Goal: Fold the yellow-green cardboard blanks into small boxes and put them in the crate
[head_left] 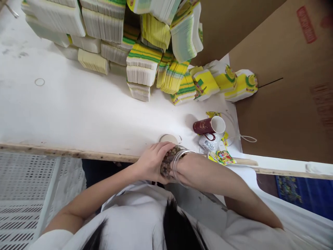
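Note:
A clear jar [166, 165] full of small brown pieces lies tilted at the table's front edge, its rim toward the right. My left hand [153, 159] is wrapped round the jar's body from the left. My right hand [182, 166] reaches in through the jar's mouth; its fingers are hidden among the brown pieces and behind the rim. Just behind the jar, a round pale lid [168, 139] lies on the white table [78, 114].
Stacks of printed packets [144, 64] stand at the back. Right of the jar are a dark red mug [203, 126], a white cup [208, 142] and a colourful packet [224, 157]. Large cardboard [281, 90] rises at the right. A white perforated crate [28, 177] is lower left.

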`<act>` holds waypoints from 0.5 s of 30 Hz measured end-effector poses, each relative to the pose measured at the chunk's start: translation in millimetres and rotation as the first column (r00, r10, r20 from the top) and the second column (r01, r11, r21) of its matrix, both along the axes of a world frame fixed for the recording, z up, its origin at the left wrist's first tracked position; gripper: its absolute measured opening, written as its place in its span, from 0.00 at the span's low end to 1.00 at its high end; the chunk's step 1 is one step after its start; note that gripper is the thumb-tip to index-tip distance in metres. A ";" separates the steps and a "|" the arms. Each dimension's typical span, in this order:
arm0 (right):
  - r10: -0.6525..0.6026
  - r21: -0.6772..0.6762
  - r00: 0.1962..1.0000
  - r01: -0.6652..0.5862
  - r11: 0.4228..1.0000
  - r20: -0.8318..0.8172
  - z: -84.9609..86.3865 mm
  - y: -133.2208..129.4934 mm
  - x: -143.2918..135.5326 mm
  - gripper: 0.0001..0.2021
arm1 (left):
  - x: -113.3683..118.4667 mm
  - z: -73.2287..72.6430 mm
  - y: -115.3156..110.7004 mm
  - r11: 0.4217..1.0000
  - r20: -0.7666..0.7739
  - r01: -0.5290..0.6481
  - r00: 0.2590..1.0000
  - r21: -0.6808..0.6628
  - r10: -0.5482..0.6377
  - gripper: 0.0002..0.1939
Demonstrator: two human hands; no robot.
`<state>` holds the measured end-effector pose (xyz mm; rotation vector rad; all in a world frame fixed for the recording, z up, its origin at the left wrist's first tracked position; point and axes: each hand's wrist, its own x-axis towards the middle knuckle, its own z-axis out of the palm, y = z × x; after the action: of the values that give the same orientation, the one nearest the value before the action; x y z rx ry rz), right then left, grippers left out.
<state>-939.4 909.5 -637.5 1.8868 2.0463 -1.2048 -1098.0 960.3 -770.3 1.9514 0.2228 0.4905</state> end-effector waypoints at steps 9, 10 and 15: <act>0.021 0.060 0.990 -0.029 0.998 0.138 41.5 -3.4 35.0 0.17 | 30.8 -16.9 63.7 0.995 -0.092 -0.014 0.995 0.103 0.023 0.54; 0.002 0.058 0.997 -0.006 0.998 0.079 41.9 -4.4 34.3 0.18 | 41.4 -19.5 71.0 0.993 -0.089 -0.042 0.995 0.113 0.052 0.54; -0.023 -0.168 0.910 -0.052 0.984 -0.415 -5.9 -8.2 3.8 0.17 | 100.4 -35.9 92.0 0.985 -0.040 -0.147 0.988 0.096 0.151 0.55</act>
<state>-935.6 901.3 -643.4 1.6379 2.0431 -1.8514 -997.6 1052.3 -806.2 2.0473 0.3842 0.5615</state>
